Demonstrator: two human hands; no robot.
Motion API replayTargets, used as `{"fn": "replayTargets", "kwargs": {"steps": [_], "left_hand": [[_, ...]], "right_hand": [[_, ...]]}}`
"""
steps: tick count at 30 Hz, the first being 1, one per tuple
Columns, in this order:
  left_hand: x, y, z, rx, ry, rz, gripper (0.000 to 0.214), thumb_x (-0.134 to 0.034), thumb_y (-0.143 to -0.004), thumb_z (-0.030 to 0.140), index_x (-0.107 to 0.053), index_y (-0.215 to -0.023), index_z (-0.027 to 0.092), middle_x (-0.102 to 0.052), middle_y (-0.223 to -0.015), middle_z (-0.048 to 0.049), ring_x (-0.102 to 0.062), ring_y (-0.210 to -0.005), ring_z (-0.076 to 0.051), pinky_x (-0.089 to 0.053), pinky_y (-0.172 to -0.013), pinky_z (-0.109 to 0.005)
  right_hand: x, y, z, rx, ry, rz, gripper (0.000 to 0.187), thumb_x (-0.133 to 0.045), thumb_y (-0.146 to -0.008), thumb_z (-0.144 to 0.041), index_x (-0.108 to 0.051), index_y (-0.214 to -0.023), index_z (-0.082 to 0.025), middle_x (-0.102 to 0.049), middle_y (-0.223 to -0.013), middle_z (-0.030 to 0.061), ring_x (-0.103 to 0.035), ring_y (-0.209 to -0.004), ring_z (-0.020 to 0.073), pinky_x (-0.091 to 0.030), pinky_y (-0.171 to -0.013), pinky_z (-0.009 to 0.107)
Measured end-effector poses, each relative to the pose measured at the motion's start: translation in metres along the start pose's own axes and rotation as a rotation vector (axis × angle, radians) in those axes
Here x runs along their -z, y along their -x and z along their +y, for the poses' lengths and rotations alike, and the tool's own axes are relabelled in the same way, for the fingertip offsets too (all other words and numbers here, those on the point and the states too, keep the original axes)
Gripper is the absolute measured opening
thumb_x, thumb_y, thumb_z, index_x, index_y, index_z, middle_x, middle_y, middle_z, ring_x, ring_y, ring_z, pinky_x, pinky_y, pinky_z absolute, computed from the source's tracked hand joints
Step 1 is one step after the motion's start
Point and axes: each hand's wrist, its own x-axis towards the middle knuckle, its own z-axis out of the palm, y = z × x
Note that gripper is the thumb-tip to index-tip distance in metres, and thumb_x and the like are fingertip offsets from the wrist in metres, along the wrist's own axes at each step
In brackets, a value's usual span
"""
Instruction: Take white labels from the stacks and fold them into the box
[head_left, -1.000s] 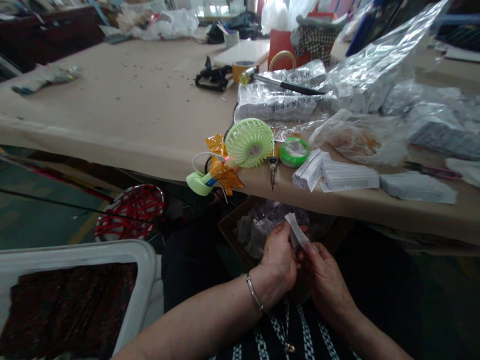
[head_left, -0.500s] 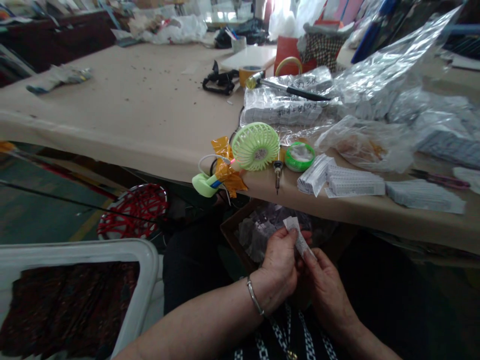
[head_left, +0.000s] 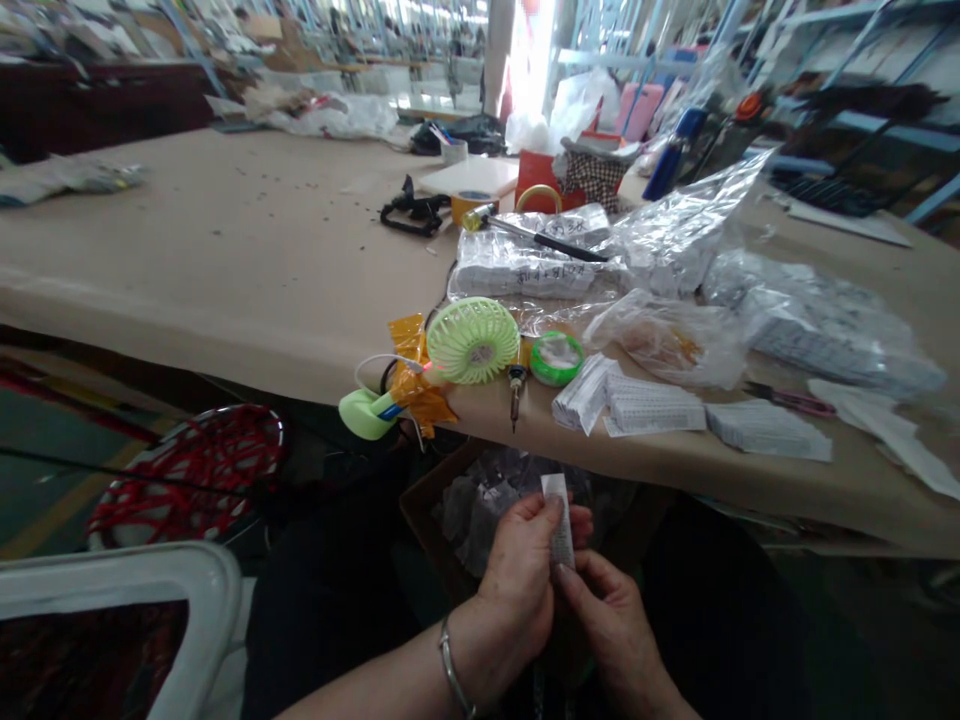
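Below the table edge, over my lap, I hold a narrow white printed label [head_left: 561, 540] between both hands. My left hand [head_left: 521, 560], with a bangle on its wrist, pinches the label's upper part under the thumb. The thumb and fingers of my right hand [head_left: 611, 605] close on its lower end. Whether it is one label or a few stacked together, I cannot tell. On the table edge above lie stacks of similar labels [head_left: 652, 405], with a further stack [head_left: 769, 430] to the right.
A green fan [head_left: 472, 340] is taped at the table edge, beside a soldering iron [head_left: 515, 390] with its tip outward and a green round container [head_left: 556, 358]. Plastic-wrapped bundles [head_left: 525, 270] lie behind. A carton [head_left: 427, 515] holds plastic pieces under the edge. A white tub [head_left: 202, 590] stands left.
My view has lifted and turned right, so the table things appear lower and farther left. Both hands still hold the label, which now stands more upright.
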Motion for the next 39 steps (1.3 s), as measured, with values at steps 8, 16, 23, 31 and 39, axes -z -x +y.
{"fn": "replayTargets", "kwargs": {"steps": [8,16,23,31,39], "left_hand": [[-0.003,0.000,0.003,0.010,-0.042,0.001,0.014,-0.063,-0.077,0.024,-0.060,-0.082,0.011,-0.067,-0.072,-0.0082,-0.062,-0.067,-0.017,-0.049,-0.065,-0.028],[-0.009,0.005,0.012,0.068,-0.025,-0.040,0.006,-0.059,-0.078,0.018,-0.061,-0.079,0.012,-0.068,-0.075,-0.0094,-0.063,-0.065,-0.017,-0.050,-0.063,-0.029],[-0.007,0.004,0.012,0.136,0.008,-0.027,0.008,-0.054,-0.080,0.014,-0.061,-0.081,0.011,-0.068,-0.074,-0.0093,-0.064,-0.061,-0.017,-0.050,-0.064,-0.031],[-0.006,0.006,0.016,0.132,0.005,-0.031,0.006,-0.056,-0.080,0.014,-0.061,-0.083,0.012,-0.068,-0.074,-0.0086,-0.064,-0.061,-0.017,-0.052,-0.061,-0.030],[-0.008,-0.001,0.016,0.142,-0.118,0.063,0.010,-0.060,-0.078,0.009,-0.059,-0.088,0.012,-0.069,-0.069,-0.0086,-0.067,-0.060,-0.019,-0.054,-0.062,-0.031]], "right_hand": [[0.000,0.000,-0.006,0.067,0.084,0.014,0.029,-0.072,-0.067,-0.046,-0.071,-0.071,-0.017,-0.067,-0.066,0.0022,-0.056,-0.063,0.0158,-0.043,-0.061,0.025],[0.008,0.009,-0.016,0.058,0.145,-0.030,0.026,-0.065,-0.074,-0.044,-0.071,-0.078,-0.019,-0.063,-0.066,0.0004,-0.052,-0.062,0.0149,-0.041,-0.060,0.025],[0.010,0.012,-0.018,0.081,0.195,-0.029,0.026,-0.062,-0.077,-0.044,-0.067,-0.069,-0.019,-0.056,-0.059,-0.0017,-0.047,-0.057,0.0125,-0.038,-0.054,0.023],[0.026,0.017,-0.026,0.228,0.380,-0.097,0.019,-0.061,-0.078,-0.037,-0.069,-0.072,-0.021,-0.063,-0.066,0.0002,-0.055,-0.062,0.0157,-0.043,-0.059,0.025],[0.154,-0.012,-0.105,0.939,1.103,0.543,0.028,-0.052,-0.086,-0.028,-0.061,-0.111,-0.022,-0.062,-0.103,0.0101,-0.056,-0.101,0.0257,-0.043,-0.091,0.041]]}}
